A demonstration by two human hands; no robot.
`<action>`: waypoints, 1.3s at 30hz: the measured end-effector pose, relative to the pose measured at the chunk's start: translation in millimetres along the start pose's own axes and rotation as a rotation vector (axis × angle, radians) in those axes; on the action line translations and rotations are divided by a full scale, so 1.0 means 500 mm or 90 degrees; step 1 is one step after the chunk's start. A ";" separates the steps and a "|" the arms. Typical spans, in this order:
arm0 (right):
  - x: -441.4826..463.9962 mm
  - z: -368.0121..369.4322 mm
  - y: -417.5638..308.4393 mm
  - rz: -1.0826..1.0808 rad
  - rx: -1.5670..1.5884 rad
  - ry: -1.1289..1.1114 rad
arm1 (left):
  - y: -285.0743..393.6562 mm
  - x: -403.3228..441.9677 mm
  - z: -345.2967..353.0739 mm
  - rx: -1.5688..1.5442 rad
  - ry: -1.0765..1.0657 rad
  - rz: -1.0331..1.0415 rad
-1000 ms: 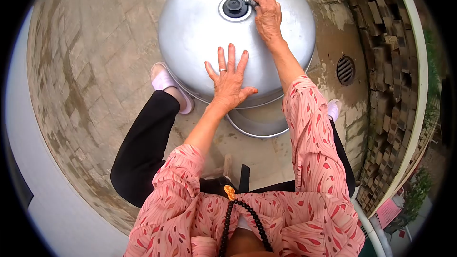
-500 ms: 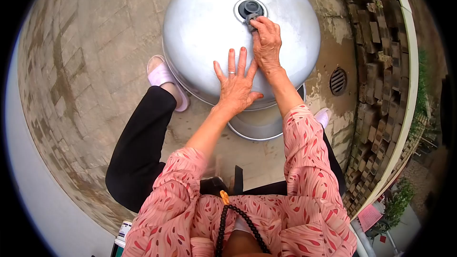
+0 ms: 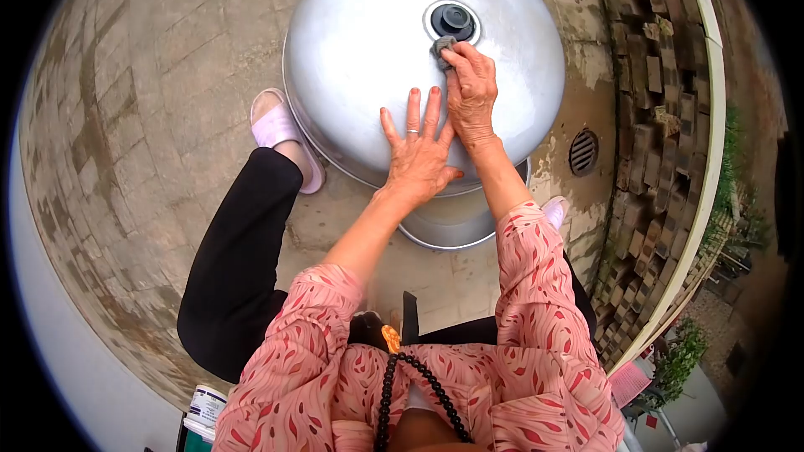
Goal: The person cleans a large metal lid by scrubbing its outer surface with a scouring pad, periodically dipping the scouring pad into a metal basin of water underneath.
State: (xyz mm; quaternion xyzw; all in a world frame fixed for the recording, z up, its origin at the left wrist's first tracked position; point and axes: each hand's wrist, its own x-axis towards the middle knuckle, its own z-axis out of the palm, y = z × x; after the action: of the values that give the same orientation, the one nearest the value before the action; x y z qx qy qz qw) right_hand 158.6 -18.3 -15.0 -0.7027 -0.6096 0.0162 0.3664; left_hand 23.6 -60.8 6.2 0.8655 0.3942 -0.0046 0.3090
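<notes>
A large domed silver metal lid (image 3: 360,42) lies over a round metal vessel, whose lower part (image 3: 452,222) shows beneath it. On top of the dome is a black knob (image 3: 453,20) with a pale ring around it. My right hand (image 3: 473,92) pinches a small grey scrubbing pad (image 3: 443,52) against the metal, just below the knob. My left hand (image 3: 417,159) lies flat on the near part of the dome, fingers spread and a ring on one finger. The two hands are side by side, close together.
Paving (image 3: 167,117) surrounds the vessel. A round floor drain (image 3: 584,152) is at the right, beside a stack of bricks (image 3: 662,117) along a pale edge. My feet in pink slippers (image 3: 275,127) flank the vessel. A white tub (image 3: 205,408) stands at the lower left.
My right hand and the grey pad have gone from the knob's right side to just below it. The knob appears farther right and lower. My left hand stays spread on the dome.
</notes>
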 end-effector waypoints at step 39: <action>-0.485 -0.152 0.193 0.737 0.168 0.403 | 0.042 0.019 -0.021 0.154 -0.047 -0.038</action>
State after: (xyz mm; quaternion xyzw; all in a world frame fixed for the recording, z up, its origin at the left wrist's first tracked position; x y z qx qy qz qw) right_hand 213.5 -265.4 -113.9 -0.8366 0.0094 0.0778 0.5422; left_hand 42.1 -58.9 23.6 0.8836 0.4046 -0.0930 0.2165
